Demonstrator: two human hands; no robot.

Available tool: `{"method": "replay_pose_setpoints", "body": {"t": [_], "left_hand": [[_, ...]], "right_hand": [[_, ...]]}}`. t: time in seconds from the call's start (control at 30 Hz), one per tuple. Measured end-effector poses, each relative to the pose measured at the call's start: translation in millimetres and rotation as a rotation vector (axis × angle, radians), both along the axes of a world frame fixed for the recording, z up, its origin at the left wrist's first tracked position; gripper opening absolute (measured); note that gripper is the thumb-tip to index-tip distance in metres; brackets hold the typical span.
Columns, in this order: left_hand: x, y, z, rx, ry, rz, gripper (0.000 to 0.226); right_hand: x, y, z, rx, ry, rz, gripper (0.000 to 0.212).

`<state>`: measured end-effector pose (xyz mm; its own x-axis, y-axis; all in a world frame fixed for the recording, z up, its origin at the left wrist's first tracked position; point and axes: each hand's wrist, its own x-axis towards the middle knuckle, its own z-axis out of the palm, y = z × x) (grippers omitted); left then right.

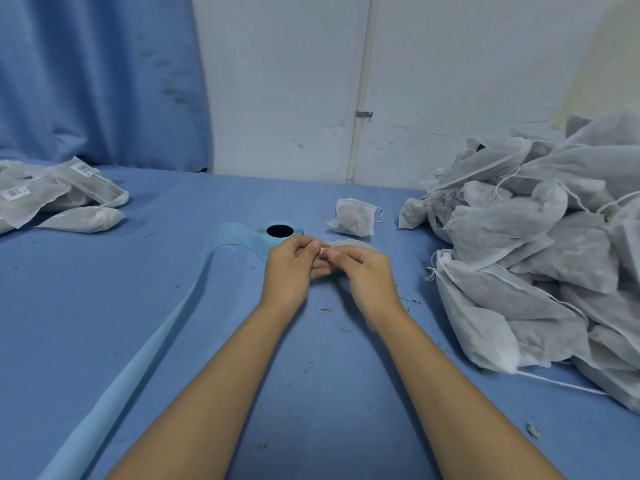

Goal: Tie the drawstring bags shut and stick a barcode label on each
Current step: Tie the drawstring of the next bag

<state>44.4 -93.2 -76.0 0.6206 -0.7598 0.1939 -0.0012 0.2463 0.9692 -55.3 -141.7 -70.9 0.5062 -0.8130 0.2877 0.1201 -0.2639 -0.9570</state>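
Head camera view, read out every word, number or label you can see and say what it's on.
Nothing here can be read.
Barcode label on a bag at far left: too small to read.
Second barcode label on the neighbouring bag: blurred.
Small white piece pinched between left hand and right hand: no print visible.

Labelled bags [52, 199] lie left, label roll [280, 233] centre, untied bags [540, 258] right.

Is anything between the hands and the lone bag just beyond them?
Nearly nothing. The left hand and right hand pinch a small white piece; just past them lies an unidentified pale flat thing, then bare table to the lone bag. The label roll sits left of that path.
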Motion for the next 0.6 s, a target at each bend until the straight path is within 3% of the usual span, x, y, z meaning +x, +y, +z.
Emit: {"method": "replay_pose_setpoints", "body": {"t": [0.17,0.43,0.6], "left_hand": [[6.5,2.0,-7.4,0.057,-0.266,0.043,0.022],[5.8,2.8,-9.0,0.052,-0.229,-0.001,0.02],[8.0,4.1,-8.2,0.07,-0.17,-0.016,0.02]], "right_hand": [[-0.4,-0.8,-1.0,0.083,-0.019,-0.005,0.023],[-2.4,-8.8,2.7,0.668,-0.391,0.142,0.015],[-1.7,-9.9,5.1,0.806,-0.567,0.215,0.035]]}}
